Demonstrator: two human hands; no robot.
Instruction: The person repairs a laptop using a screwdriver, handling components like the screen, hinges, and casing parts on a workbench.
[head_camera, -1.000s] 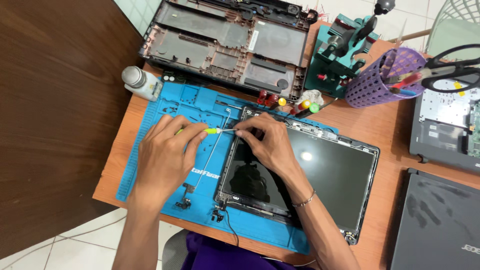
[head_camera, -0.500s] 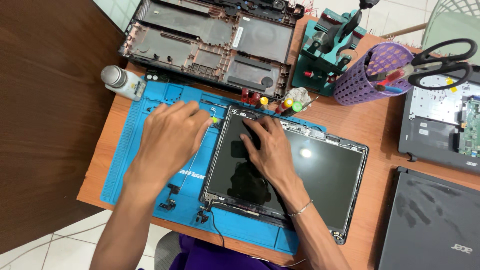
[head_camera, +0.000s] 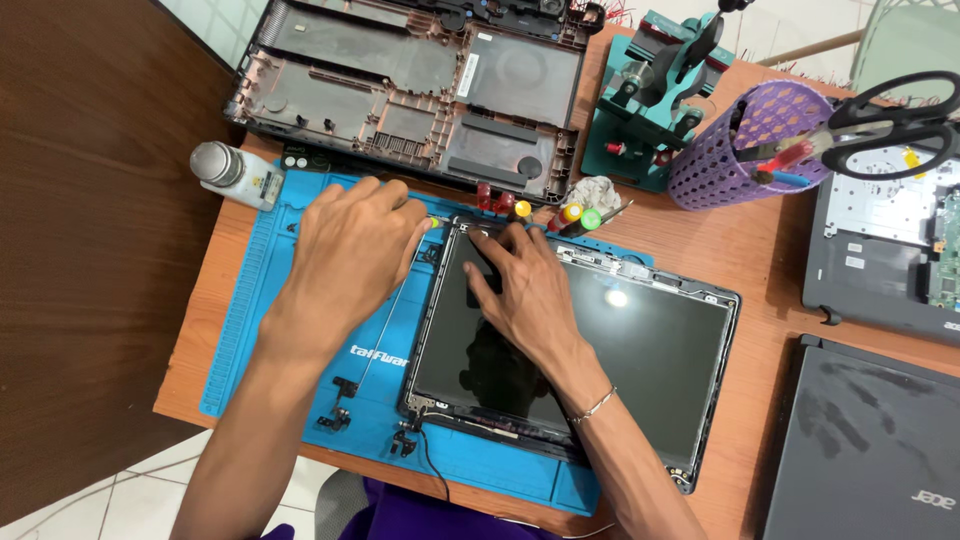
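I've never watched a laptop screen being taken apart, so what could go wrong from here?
1. The right hand presses flat on the bare dark screen panel; too much pressure could crack it.
2. The left hand works a small yellow-tipped tool at the panel's top corner; a slip could scratch it.
3. The thin black cable trailing off the blue work mat might snag.
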